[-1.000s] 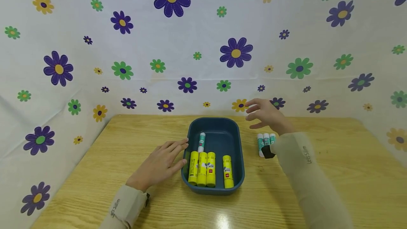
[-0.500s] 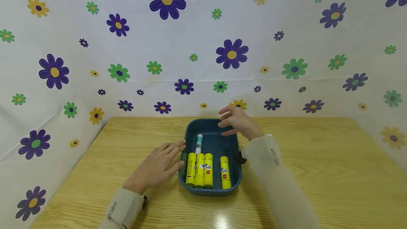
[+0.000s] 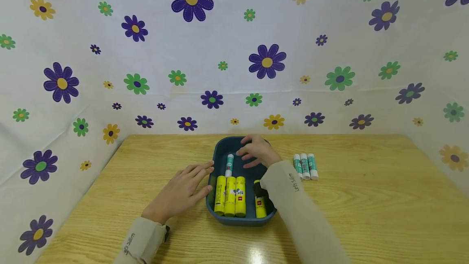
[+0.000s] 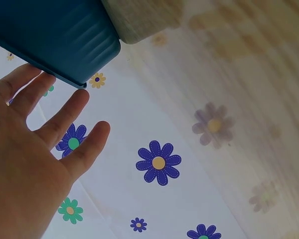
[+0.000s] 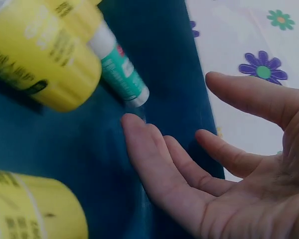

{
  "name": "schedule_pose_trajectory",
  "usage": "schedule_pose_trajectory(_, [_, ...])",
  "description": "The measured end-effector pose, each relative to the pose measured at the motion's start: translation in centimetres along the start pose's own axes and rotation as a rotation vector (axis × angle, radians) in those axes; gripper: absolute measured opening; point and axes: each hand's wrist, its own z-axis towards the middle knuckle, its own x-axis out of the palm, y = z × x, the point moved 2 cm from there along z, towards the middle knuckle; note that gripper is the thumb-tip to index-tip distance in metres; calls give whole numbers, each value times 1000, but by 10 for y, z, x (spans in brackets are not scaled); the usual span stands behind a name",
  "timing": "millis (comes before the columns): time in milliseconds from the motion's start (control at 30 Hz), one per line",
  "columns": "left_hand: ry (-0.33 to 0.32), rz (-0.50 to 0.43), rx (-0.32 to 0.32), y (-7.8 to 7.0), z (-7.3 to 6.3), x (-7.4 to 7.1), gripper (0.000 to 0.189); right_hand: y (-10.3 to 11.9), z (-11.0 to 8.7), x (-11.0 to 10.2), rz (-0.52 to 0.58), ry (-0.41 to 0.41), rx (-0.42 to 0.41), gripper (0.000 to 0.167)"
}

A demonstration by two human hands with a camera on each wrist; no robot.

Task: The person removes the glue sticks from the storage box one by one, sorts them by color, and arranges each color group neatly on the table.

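A dark blue bin (image 3: 243, 222) stands on the table with glue sticks lying in it. Three yellow glue sticks (image 3: 230, 196) lie side by side at its near left, and a fourth yellow glue stick (image 3: 260, 209) at the right is partly covered by the right wrist. Beyond the three lies a small white-and-teal glue stick (image 3: 229, 165). My right hand (image 3: 258, 152) reaches over the bin's far half, fingers loosely bent and holding nothing; in the right wrist view a fingertip is close to the small stick's end (image 5: 139, 97). My left hand (image 3: 181, 192) has its fingertips at the bin's left rim, fingers extended.
Three more white-and-teal glue sticks (image 3: 305, 166) lie in a row on the wooden table (image 3: 366, 199), right of the bin. A white flowered cloth (image 3: 220, 44) hangs behind the table and along its sides.
My right hand has swung left and down from above the teal sticks on the table into the bin, so that row shows again. The left hand stays at the rim.
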Motion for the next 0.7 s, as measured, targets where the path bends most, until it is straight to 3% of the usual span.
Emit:
schedule_pose_trajectory(500, [9,0,2,2,-2,0,53,-3,8,27,-68,5,69,57])
schedule_pose_trajectory(700, [8,8,11,2,0,2,53,-7,12,34,-40,20,73,57])
